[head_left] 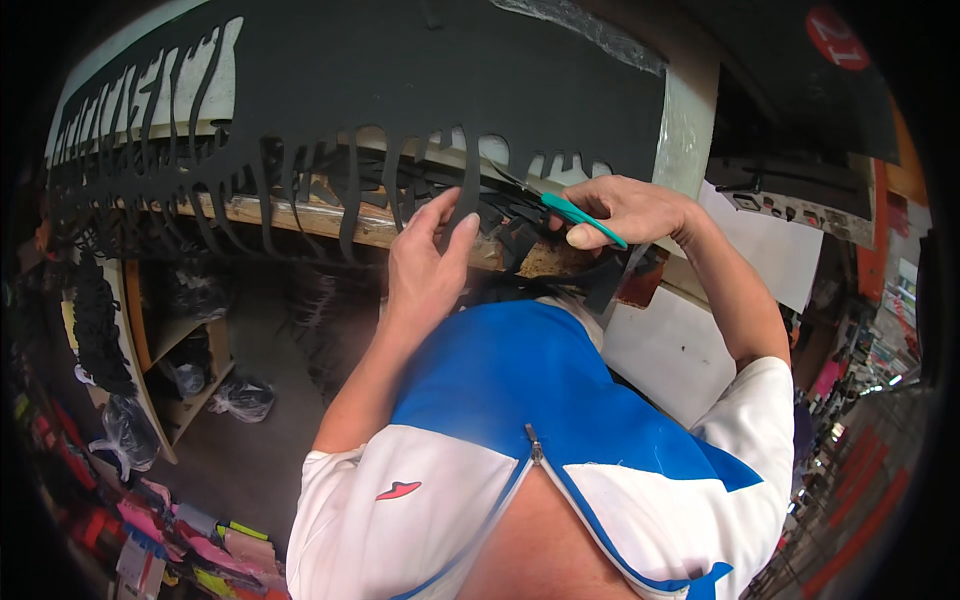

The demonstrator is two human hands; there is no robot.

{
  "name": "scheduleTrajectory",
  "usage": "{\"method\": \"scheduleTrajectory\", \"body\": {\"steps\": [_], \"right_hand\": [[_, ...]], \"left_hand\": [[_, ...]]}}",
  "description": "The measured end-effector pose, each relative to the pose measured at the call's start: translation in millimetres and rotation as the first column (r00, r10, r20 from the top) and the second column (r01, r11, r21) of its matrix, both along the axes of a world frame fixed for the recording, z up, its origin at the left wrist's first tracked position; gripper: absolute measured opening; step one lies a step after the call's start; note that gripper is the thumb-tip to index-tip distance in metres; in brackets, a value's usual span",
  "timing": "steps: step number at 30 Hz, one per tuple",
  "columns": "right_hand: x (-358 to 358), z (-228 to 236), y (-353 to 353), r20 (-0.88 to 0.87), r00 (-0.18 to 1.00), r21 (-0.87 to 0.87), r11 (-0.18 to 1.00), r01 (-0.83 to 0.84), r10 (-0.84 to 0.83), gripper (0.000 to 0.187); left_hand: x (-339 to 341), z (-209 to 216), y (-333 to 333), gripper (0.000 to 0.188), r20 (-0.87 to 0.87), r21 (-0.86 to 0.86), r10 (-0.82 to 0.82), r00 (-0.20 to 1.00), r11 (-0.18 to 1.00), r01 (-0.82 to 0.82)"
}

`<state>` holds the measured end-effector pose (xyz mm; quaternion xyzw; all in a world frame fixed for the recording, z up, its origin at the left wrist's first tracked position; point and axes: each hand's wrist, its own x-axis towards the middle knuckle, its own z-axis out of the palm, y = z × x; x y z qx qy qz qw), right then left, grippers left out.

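Observation:
A large black sheet [420, 85] covers the worktable, its near edge cut into a row of hanging strips with holes between them. My right hand [625, 212] grips scissors [572, 212] with teal handles; their blades point left toward the strips, partly apart. With thumb and fingers curled, my left hand [432, 250] pinches one black strip [466, 185] near its lower end, left of the blades. Under the sheet's edge, several black offcuts [385, 185] lie in a heap on the wooden table edge [375, 228].
White boards [670, 350] stand right of my body, beside the table. On the left are wooden shelving [140, 340], a clear plastic bag [243, 398] on the floor, and piled colourful scraps [200, 545]. A power strip [790, 212] sits at the right.

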<state>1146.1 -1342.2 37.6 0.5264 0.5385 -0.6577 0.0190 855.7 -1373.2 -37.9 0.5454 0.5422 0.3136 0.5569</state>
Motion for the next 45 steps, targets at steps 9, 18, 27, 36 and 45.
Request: {"method": "scheduleTrajectory", "body": {"steps": [9, 18, 27, 36, 45], "right_hand": [[-22.2, -8.6, 12.4, -0.024, 0.999, -0.054, 0.998, 0.029, -0.031, 0.063], [-42.3, 11.5, 11.8, -0.072, 0.993, -0.079, 0.993, 0.082, -0.088, 0.044], [-87.7, -0.5, 39.5, 0.009, 0.993, -0.169, 0.979, -0.116, 0.119, 0.078], [-124.9, -16.7, 55.3, 0.081, 0.994, -0.063, 0.995, -0.071, 0.076, 0.07], [-151.1, 1.1, 69.5, 0.086, 0.983, -0.069, 0.985, -0.156, 0.162, 0.074]], "left_hand": [[-14.3, 2.0, 0.2, 0.025, 0.138, 0.011, 0.017, 0.99, 1.0, -0.019], [-47.9, 8.7, -0.8, 0.025, 0.125, 0.003, 0.022, 0.992, 1.0, -0.022], [-81.0, -11.8, 7.6, 0.038, 0.17, -0.139, 0.203, 0.964, 0.974, -0.181], [-100.1, -12.3, 10.3, 0.03, 0.122, -0.071, 0.161, 0.979, 0.986, -0.153], [-137.5, -26.7, 26.8, 0.028, 0.039, 0.164, 0.272, 0.962, 0.948, -0.274]]}}
